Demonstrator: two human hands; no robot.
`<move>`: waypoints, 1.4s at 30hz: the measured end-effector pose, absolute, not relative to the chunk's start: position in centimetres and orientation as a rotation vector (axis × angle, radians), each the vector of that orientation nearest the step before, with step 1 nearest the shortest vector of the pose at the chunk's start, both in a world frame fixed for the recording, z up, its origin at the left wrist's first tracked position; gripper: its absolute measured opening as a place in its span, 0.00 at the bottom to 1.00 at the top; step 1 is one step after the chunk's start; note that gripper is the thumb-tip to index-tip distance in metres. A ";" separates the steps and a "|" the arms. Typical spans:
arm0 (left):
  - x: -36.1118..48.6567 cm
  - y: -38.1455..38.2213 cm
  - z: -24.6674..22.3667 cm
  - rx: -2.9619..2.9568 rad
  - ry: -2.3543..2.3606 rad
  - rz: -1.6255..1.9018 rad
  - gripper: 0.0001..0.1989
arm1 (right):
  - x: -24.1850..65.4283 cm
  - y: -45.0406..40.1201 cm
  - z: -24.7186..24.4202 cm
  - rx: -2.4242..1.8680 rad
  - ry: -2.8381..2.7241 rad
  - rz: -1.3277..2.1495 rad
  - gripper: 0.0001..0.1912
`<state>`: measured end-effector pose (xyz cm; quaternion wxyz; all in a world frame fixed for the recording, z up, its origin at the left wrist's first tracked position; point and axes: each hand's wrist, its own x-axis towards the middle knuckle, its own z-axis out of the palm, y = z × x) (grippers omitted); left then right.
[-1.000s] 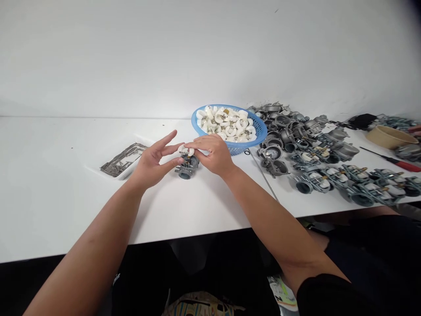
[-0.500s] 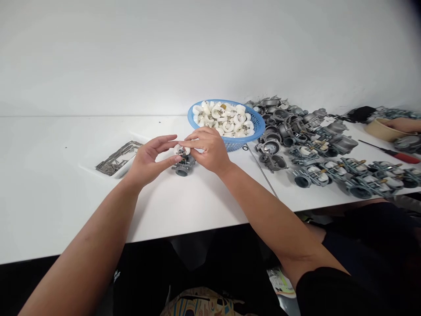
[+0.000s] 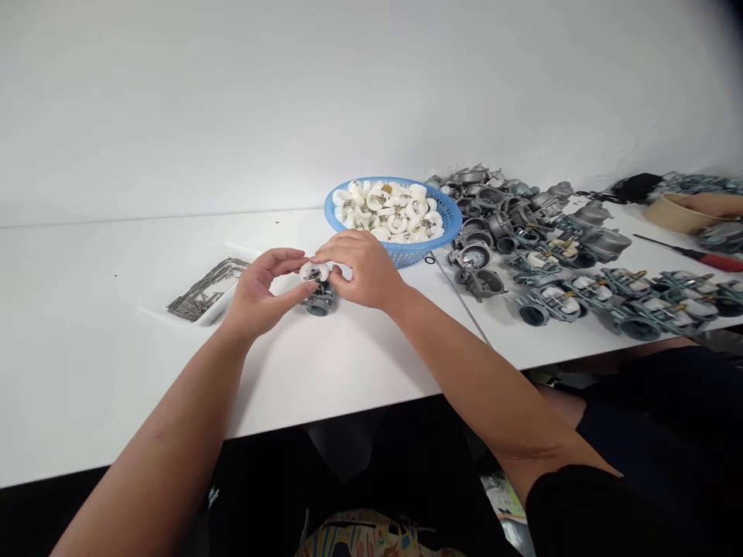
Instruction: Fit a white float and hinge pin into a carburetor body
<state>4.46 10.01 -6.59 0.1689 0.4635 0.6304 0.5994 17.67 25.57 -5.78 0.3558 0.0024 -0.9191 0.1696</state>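
A small metal carburetor body point(image 3: 319, 304) stands on the white table between my hands, a white ring-shaped float point(image 3: 313, 271) on its upper side. My left hand point(image 3: 264, 292) grips it from the left, thumb at the metal near the float and fingers curled behind. From the right, my right hand point(image 3: 364, 269) pinches at the float, its fingers reaching over the far side and its thumb close to the metal. The fingertips partly cover where float and body meet. Anything smaller between them is too small to make out.
A white tray point(image 3: 224, 311) of thin metal pins lies left. Behind my right hand stands a blue basket point(image 3: 450, 224) of white floats. Carburetor parts point(image 3: 499, 209) pile up at right, near float-fitted carburetors point(image 3: 551, 302), a red-handled screwdriver point(image 3: 720, 261) and a co-worker's hand point(image 3: 711, 204) at a tan bowl point(image 3: 667, 215).
Both hands stay at the carburetor, with small finger shifts around the float. The float now shows more of its rounded face. The whole view has shifted slightly.
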 end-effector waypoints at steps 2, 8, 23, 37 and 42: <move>4.5 10.0 -6.7 1.345 1.832 1.672 0.28 | 17.8 25.4 -5.7 -0.013 -2.334 0.499 0.20; 4.6 10.1 -6.9 1.425 1.938 1.553 0.31 | 18.0 24.8 -5.3 -0.073 -2.337 0.570 0.15; 4.3 10.1 -6.8 1.415 1.912 1.436 0.33 | 17.8 24.9 -5.8 -0.120 -2.525 0.453 0.12; 3.9 10.3 -7.4 1.566 1.858 1.356 0.30 | 18.4 24.7 -4.6 -0.113 -2.682 0.539 0.12; 4.0 10.2 -7.5 1.584 1.958 1.379 0.31 | 18.6 24.6 -4.2 -0.116 -2.704 0.581 0.12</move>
